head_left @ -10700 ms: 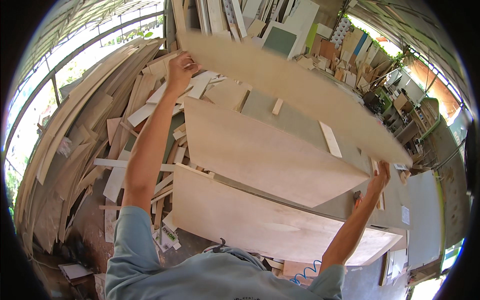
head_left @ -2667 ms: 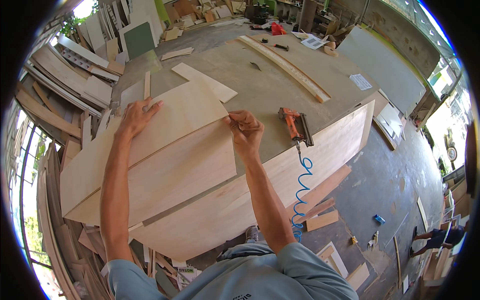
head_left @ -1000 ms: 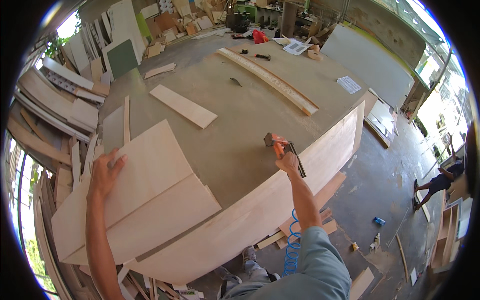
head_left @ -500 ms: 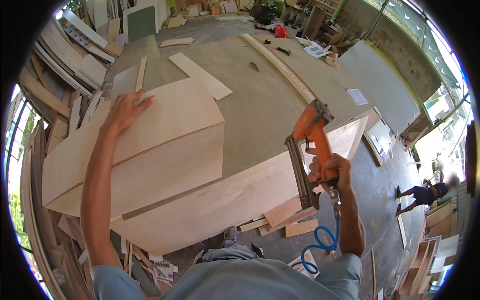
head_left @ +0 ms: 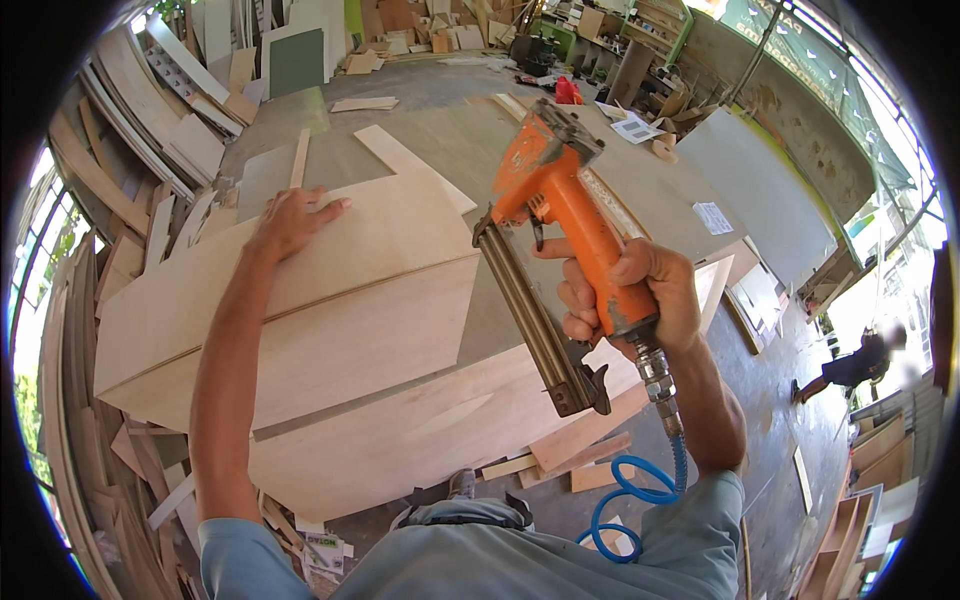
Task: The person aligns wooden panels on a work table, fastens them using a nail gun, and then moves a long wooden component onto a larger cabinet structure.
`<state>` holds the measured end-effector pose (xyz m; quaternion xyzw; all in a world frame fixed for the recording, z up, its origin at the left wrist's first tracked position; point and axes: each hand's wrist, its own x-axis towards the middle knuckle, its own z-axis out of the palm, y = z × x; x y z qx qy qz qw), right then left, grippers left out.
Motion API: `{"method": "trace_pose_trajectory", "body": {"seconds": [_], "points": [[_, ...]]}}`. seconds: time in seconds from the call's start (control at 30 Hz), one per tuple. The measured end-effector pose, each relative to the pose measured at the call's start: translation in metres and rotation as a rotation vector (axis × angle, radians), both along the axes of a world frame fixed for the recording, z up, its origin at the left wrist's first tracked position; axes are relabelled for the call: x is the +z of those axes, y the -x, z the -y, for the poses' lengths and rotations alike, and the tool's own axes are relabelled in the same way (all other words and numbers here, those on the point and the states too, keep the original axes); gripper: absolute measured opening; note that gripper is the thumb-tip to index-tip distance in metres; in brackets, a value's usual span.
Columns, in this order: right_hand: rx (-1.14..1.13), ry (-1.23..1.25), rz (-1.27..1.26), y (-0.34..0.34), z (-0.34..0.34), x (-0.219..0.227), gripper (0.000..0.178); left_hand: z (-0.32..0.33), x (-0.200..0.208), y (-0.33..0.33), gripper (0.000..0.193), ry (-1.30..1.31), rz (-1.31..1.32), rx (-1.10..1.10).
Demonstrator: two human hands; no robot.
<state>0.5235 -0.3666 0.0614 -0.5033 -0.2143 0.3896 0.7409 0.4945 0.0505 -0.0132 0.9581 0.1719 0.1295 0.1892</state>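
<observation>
My right hand (head_left: 635,295) is wrapped round the handle of an orange nail gun (head_left: 590,235), its index finger stretched toward the trigger. The gun is raised, clear of the wood, and its long bronze-coloured magazine (head_left: 530,315) slants down toward me. From the base of its handle runs a coiled blue air hose (head_left: 625,490) on a metal coupling. My left hand (head_left: 295,222) lies with fingers spread on the top panel of a pale plywood box (head_left: 370,245), near its far edge. The box rests on a large worktable (head_left: 430,130).
Loose plywood strips (head_left: 415,165) lie beyond the box. Stacked boards (head_left: 150,110) lean along the left side. Wood offcuts (head_left: 575,450) are on the floor under the table's near side. Another person (head_left: 860,360) is off to the right. Papers (head_left: 635,127) lie at the table's far right.
My right hand has lifted the nail gun up and leftward, closer to the camera. The left hand stays on the box top. The person on the right has shifted pose.
</observation>
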Motion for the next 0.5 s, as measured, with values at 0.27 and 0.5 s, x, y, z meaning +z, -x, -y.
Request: {"method": "trace_pose_trajectory", "body": {"seconds": [0.27,0.5], "points": [[0.006,0.102,0.057,-0.005,-0.012,-0.005,0.056,0.001,-0.001,0.000,0.077,-0.040,-0.001,-0.003],[0.019,0.106,0.062,-0.014,-0.010,-0.008,0.055,0.000,0.000,-0.001,0.080,0.006,-0.025,0.005]]}}
